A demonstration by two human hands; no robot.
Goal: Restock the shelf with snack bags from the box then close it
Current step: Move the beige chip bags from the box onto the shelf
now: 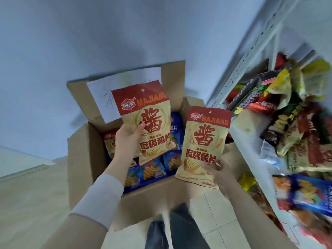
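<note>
An open cardboard box (84, 155) stands on the floor below me, its flaps up, with several blue and cream snack bags (154, 169) inside. My left hand (128, 139) grips a cream-and-red Majiang chip bag (152, 108) upright above the box. My right hand (221, 169) holds a second identical bag (203, 141) by its lower corner, over the box's right edge. The white metal shelf (248, 137) rises at the right, packed with mixed snack bags (294, 112).
A white label sheet (100, 99) is stuck on the box's rear flap. Blue bags (309, 193) lie on a lower shelf level at right. Pale tiled floor lies to the left, a grey-white wall is behind the box, and my legs (176, 229) stand just before it.
</note>
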